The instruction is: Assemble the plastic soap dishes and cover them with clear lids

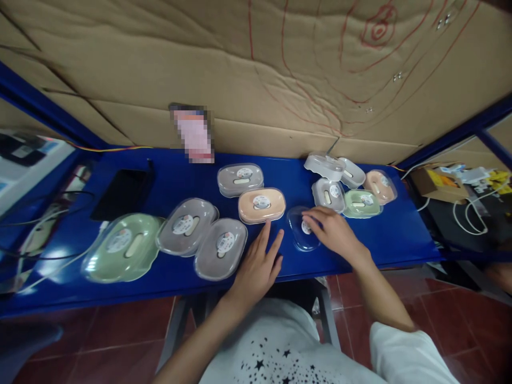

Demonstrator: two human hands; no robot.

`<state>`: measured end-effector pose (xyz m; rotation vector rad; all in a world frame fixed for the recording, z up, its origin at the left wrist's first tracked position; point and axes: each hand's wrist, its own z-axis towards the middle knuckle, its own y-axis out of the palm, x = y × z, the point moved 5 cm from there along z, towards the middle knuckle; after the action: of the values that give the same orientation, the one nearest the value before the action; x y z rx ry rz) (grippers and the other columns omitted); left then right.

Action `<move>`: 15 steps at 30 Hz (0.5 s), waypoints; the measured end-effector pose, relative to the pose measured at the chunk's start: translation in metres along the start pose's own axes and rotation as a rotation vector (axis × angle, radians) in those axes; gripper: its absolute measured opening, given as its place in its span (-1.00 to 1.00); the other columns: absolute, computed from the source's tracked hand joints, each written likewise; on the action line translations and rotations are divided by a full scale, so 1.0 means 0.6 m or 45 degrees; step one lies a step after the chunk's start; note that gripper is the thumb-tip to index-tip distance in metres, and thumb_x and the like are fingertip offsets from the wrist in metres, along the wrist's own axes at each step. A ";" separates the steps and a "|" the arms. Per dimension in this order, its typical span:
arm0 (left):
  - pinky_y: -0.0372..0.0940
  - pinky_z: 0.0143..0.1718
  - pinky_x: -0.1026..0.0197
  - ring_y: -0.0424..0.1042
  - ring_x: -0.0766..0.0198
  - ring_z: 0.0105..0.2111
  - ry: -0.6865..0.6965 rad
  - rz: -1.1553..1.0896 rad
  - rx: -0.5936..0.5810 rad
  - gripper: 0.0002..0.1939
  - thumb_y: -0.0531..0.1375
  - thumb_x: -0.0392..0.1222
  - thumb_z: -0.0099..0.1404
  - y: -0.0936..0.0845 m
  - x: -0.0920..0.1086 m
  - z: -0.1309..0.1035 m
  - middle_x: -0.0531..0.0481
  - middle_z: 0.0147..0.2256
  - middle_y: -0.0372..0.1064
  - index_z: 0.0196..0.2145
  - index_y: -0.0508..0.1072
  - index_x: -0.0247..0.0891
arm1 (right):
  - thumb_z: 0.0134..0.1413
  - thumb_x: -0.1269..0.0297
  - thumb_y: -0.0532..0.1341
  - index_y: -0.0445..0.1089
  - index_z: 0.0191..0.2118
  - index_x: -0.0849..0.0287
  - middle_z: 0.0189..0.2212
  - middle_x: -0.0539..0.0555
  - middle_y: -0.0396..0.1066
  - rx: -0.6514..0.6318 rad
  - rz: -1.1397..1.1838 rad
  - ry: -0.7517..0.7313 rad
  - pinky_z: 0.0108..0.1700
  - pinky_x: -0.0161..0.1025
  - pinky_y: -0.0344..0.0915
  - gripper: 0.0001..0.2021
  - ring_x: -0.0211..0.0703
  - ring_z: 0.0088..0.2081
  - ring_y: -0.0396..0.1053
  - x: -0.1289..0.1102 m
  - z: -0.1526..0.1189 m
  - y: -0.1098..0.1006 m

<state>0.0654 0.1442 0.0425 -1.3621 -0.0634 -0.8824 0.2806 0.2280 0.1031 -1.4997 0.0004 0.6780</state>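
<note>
My left hand [260, 269] rests near the table's front edge, fingers spread and holding nothing. Its fingertips are just below an orange lidded soap box [262, 205], and a grey soap box [221, 249] sits to its left. My right hand [334, 232] has its fingers together over a clear plastic lid [298, 237] lying on the blue table. The fingertips touch the lid beside its round label [306, 228], which they partly cover. Behind that hand stand a grey box [329, 195] and a green box [362, 204].
More grey boxes [186, 226] and a large green box [124, 248] lie on the left of the blue table [276, 250]. A black phone-like device [122, 194] and cables lie farther left. A cardboard wall [240, 80] rises behind. An open carton [440, 184] stands at right.
</note>
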 end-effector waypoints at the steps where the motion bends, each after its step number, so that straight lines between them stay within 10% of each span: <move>1: 0.26 0.43 -0.22 0.02 -0.15 0.54 0.023 -0.015 -0.007 -0.28 0.09 -0.24 0.60 -0.002 0.005 0.002 -0.32 0.59 -0.31 0.59 -0.07 -0.16 | 0.56 0.09 0.06 0.59 0.07 0.09 -0.02 0.17 0.63 0.071 -0.002 0.002 0.13 0.04 0.51 -0.63 0.06 0.00 0.60 0.017 0.003 -0.020; 6: 0.21 0.46 -0.20 -0.03 -0.10 0.55 0.244 0.028 -0.074 -0.31 0.08 -0.44 0.50 0.004 0.038 0.014 -0.22 0.57 -0.11 0.52 0.13 -0.18 | 0.49 0.22 0.02 0.57 0.16 0.20 0.11 0.29 0.60 0.403 -0.392 0.357 0.24 0.14 0.39 -0.58 0.21 0.16 0.52 0.189 0.044 -0.123; 10: 0.20 0.42 -0.33 0.26 -0.14 0.41 0.379 0.131 -0.087 -0.42 0.15 -0.46 0.44 0.024 0.052 0.015 -0.24 0.42 0.24 0.37 0.36 -0.21 | 0.40 0.14 0.17 0.50 0.29 0.15 0.17 0.30 0.58 -0.042 -0.657 0.680 0.17 0.03 0.38 -0.54 0.22 0.16 0.54 0.307 0.085 -0.129; 15: 0.23 0.36 -0.32 0.48 -0.02 0.13 0.356 0.184 -0.034 -0.59 0.20 -0.33 0.52 0.024 0.060 0.010 -0.20 0.12 0.50 0.27 0.44 -0.20 | 0.29 0.15 0.28 0.49 0.29 0.15 0.16 0.35 0.56 -0.190 -0.698 0.666 0.14 0.02 0.36 -0.50 0.24 0.16 0.53 0.336 0.125 -0.111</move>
<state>0.1009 0.1303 0.0508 -1.2396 0.2598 -0.9453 0.4426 0.3839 0.0901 -1.6857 -0.0609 -0.1638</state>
